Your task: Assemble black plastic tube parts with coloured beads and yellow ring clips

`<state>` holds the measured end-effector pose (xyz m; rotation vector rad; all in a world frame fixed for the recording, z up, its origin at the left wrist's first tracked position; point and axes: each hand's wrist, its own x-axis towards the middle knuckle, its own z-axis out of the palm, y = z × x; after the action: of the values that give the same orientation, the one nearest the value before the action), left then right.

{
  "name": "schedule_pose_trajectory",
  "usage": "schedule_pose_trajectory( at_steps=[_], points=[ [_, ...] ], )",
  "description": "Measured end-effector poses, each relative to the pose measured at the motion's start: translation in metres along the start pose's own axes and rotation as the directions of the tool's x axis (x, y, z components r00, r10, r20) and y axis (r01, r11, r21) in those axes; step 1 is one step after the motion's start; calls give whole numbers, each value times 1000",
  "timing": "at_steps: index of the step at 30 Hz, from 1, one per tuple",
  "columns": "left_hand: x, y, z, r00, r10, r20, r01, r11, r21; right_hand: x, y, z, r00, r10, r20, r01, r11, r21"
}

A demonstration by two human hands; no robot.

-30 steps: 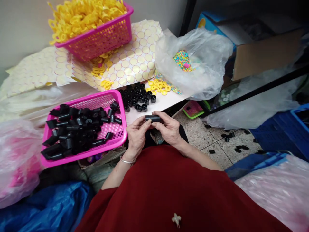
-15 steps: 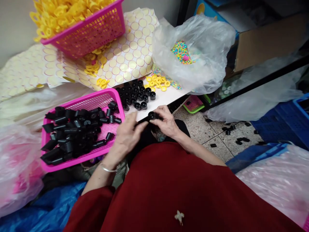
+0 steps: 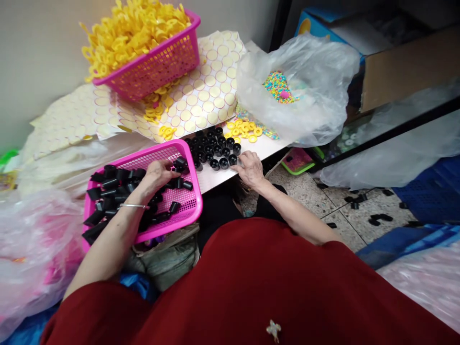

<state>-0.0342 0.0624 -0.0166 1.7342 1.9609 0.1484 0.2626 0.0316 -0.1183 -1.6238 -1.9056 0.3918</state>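
Note:
My left hand (image 3: 157, 173) reaches into the near pink basket (image 3: 187, 211) of black plastic tubes (image 3: 111, 184), fingers curled down over a tube at the basket's far right end. My right hand (image 3: 250, 167) rests at the edge of the white table (image 3: 258, 146), fingertips touching the cluster of upright black caps (image 3: 213, 148) standing there. Its fingers are bent and pinched at the nearest cap. Loose yellow rings (image 3: 244, 129) lie just behind the caps.
A second pink basket (image 3: 158, 67) heaped with yellow rings sits at the back on sheets of round stickers (image 3: 201, 96). A clear bag (image 3: 305, 81) holds coloured beads. Black pieces (image 3: 362, 201) litter the tiled floor. Plastic bags (image 3: 32, 239) and a blue crate (image 3: 434, 191) crowd both sides.
Both hands held one black tube in front of my body. They have parted: the left moved left into the basket, the right went forward to the caps on the table.

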Motion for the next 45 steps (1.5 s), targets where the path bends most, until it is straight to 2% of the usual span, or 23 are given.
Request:
schedule_pose_trajectory(
  at_steps=[3, 7, 12, 16, 19, 22, 24, 26, 30, 31, 32, 33, 35, 36, 38, 39, 40, 42, 44, 45],
  points=[
    [4, 4, 12, 999, 45, -23, -42, 993, 112, -4, 7, -2, 999, -5, -36, 8, 997, 76],
    [8, 0, 24, 986, 76, -145, -54, 987, 149, -16, 14, -3, 995, -32, -94, 50, 980, 192],
    [-3, -4, 13, 979, 14, -206, 4, 996, 84, -29, 2, -12, 984, -52, -170, 99, 954, 284],
    [-32, 18, 3, 978, 39, -205, -69, 987, -143, -29, -32, -23, 963, -176, -201, 239, 904, 354],
    [-56, 45, 4, 983, 119, -137, -161, 922, -353, -23, -65, -25, 930, -346, -121, 363, 824, 435],
    [-72, 66, 7, 982, 172, -80, -189, 837, -514, -12, -92, -19, 890, -453, -44, 418, 775, 474],
    [-76, 73, 9, 982, 169, -88, -187, 771, -609, -6, -104, -13, 888, -459, -18, 413, 782, 467],
    [-77, 75, 9, 982, 158, -102, -185, 702, -688, 0, -111, -7, 908, -419, -7, 371, 797, 476],
    [-67, 66, 3, 990, 126, -70, -131, 590, -797, 3, -108, -5, 956, -293, 2, 235, 769, 594],
    [-64, 60, 0, 992, 110, -58, -113, 600, -792, 2, -104, -6, 963, -271, 1, 210, 748, 630],
    [-60, 54, -4, 994, 96, -42, -95, 652, -752, -1, -100, -9, 969, -248, 2, 185, 726, 662],
    [-57, 46, -7, 996, 85, -13, -72, 743, -665, -3, -95, -12, 974, -226, 10, 157, 709, 687],
    [-52, 27, -9, 992, 56, 115, -15, 945, -326, -12, -82, -19, 985, -169, 44, 87, 693, 716],
    [-50, 17, -7, 981, 15, 195, 6, 994, -110, -17, -74, -22, 988, -138, 65, 49, 693, 720],
    [-51, -2, 1, 949, -82, 305, 8, 971, 237, -27, -61, -28, 991, -84, 108, -19, 697, 717],
    [-52, -10, 7, 938, -113, 328, -5, 940, 340, -32, -55, -30, 990, -66, 127, -46, 696, 716],
    [-54, -16, 13, 935, -118, 334, -25, 919, 394, -37, -51, -31, 988, -57, 144, -65, 693, 718],
    [-57, -21, 20, 947, -79, 310, -51, 920, 389, -43, -47, -32, 983, -70, 170, -78, 675, 734],
    [-61, -17, 20, 964, -44, 261, -26, 966, 259, -46, -49, -33, 978, -118, 171, -53, 654, 755],
    [-64, -11, 18, 973, -26, 230, -3, 992, 125, -46, -52, -34, 975, -153, 159, -23, 646, 763]
  ],
)
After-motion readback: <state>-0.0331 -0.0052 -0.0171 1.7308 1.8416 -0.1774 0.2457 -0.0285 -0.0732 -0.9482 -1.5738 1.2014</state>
